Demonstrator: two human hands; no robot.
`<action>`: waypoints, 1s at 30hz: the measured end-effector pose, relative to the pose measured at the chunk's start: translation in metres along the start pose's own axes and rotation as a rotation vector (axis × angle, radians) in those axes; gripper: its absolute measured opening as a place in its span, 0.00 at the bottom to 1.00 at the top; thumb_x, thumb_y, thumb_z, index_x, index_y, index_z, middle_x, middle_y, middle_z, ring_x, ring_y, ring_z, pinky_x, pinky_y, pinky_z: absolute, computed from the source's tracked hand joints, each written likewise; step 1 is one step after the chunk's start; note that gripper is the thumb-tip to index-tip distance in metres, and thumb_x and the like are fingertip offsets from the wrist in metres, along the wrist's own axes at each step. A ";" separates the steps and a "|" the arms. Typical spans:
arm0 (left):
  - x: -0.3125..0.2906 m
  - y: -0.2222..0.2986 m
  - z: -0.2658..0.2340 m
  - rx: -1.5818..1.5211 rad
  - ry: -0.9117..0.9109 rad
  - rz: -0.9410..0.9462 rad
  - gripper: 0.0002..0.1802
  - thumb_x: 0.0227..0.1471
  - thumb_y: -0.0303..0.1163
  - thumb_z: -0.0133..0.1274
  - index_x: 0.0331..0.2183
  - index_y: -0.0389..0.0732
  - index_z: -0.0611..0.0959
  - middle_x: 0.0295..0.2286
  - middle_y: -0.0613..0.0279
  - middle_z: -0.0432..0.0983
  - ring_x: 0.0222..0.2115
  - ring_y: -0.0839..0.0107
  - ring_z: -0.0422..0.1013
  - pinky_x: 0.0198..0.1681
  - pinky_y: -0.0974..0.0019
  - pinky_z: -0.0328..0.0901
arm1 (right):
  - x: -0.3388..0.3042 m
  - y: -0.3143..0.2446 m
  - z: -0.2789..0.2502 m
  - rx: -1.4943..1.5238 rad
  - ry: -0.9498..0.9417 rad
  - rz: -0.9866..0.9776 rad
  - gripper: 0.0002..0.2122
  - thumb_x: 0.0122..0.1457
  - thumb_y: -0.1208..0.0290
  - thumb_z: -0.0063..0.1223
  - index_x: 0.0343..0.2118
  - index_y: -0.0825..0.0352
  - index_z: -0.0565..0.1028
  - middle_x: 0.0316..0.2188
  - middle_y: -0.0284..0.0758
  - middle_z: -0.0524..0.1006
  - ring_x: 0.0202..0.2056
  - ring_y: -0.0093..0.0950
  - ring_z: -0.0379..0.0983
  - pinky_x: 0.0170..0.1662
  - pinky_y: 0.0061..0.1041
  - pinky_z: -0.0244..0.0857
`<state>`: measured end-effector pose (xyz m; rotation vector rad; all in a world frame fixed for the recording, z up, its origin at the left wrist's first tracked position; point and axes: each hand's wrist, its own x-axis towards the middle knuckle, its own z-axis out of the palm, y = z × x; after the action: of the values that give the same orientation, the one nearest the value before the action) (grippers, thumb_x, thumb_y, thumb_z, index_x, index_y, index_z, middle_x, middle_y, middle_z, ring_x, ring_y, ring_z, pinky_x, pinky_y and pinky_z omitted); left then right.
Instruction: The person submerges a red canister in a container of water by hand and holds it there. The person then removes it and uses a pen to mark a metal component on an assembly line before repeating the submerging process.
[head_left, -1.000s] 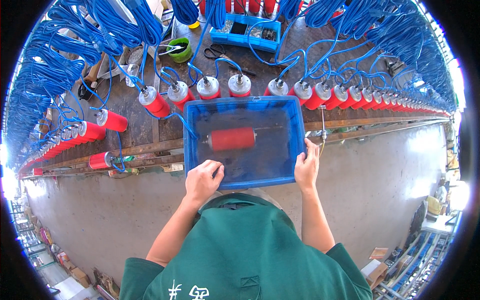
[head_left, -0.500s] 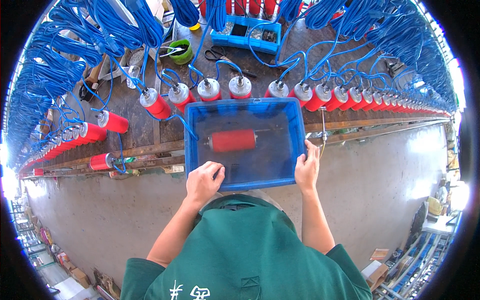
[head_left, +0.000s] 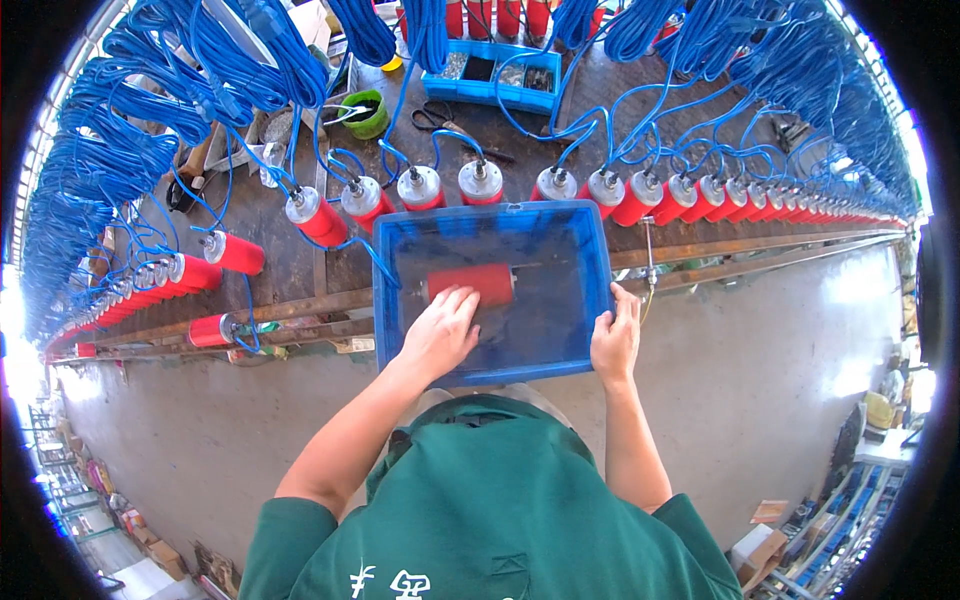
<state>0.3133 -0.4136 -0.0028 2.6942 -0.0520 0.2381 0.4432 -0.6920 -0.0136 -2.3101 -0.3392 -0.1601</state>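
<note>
A blue plastic tub [head_left: 487, 376] sits at the bench edge right in front of me, with what looks like water in it. Inside lies a red cylinder [head_left: 490, 282] with metal ends, on its side. My left hand [head_left: 440, 335] reaches over the tub's near left part. Its fingers are outstretched, with the tips at the cylinder's near left side; whether they press on it is hard to tell. My right hand [head_left: 615, 335] grips the tub's right rim, thumb and fingers closed around it.
Red cylinders with metal caps [head_left: 481, 180] and blue cables line the bench [head_left: 300, 270]. Behind the tub are a blue compartment tray [head_left: 510, 93], a green cup [head_left: 368, 122] and scissors [head_left: 432, 116]. Coiled blue cables [head_left: 270, 60] hang along the far side.
My left hand has moved from the near left rim inward and forward to the red cylinder, its fingers stretching out. The right hand stays on the rim.
</note>
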 end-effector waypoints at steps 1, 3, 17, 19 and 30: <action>0.009 -0.004 0.008 0.081 -0.038 -0.001 0.33 0.51 0.33 0.64 0.57 0.32 0.75 0.56 0.44 0.73 0.62 0.46 0.65 0.66 0.52 0.63 | 0.000 0.000 0.000 0.013 0.000 0.007 0.23 0.60 0.85 0.46 0.59 0.72 0.73 0.52 0.49 0.74 0.56 0.47 0.72 0.62 0.39 0.65; 0.026 -0.013 0.023 0.137 -0.077 -0.008 0.34 0.50 0.33 0.65 0.57 0.32 0.75 0.56 0.44 0.73 0.62 0.47 0.65 0.66 0.51 0.63 | 0.001 -0.002 -0.001 0.016 0.000 0.010 0.23 0.60 0.85 0.46 0.59 0.72 0.73 0.52 0.49 0.74 0.56 0.47 0.72 0.62 0.39 0.66; 0.076 -0.046 0.051 0.347 -0.430 -0.018 0.51 0.41 0.37 0.72 0.65 0.41 0.69 0.52 0.44 0.75 0.53 0.44 0.74 0.54 0.44 0.71 | -0.002 0.000 -0.001 0.033 0.027 0.086 0.22 0.60 0.81 0.49 0.59 0.67 0.73 0.54 0.43 0.73 0.57 0.45 0.72 0.60 0.39 0.69; 0.079 -0.040 0.042 0.373 -0.465 0.000 0.51 0.42 0.36 0.72 0.65 0.41 0.68 0.53 0.42 0.74 0.53 0.42 0.74 0.56 0.42 0.70 | -0.003 -0.001 -0.002 0.035 0.019 0.091 0.22 0.60 0.81 0.50 0.59 0.67 0.73 0.53 0.43 0.73 0.56 0.45 0.72 0.59 0.40 0.70; 0.110 0.026 -0.074 0.681 -0.691 0.122 0.57 0.39 0.40 0.75 0.69 0.50 0.66 0.47 0.52 0.75 0.47 0.54 0.74 0.47 0.53 0.68 | -0.001 -0.002 -0.002 0.073 0.030 0.080 0.22 0.60 0.78 0.54 0.59 0.66 0.73 0.54 0.43 0.73 0.55 0.45 0.72 0.57 0.41 0.72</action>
<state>0.4079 -0.4056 0.0929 3.3019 -0.4042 -0.7873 0.4419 -0.6925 -0.0111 -2.2425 -0.2331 -0.1401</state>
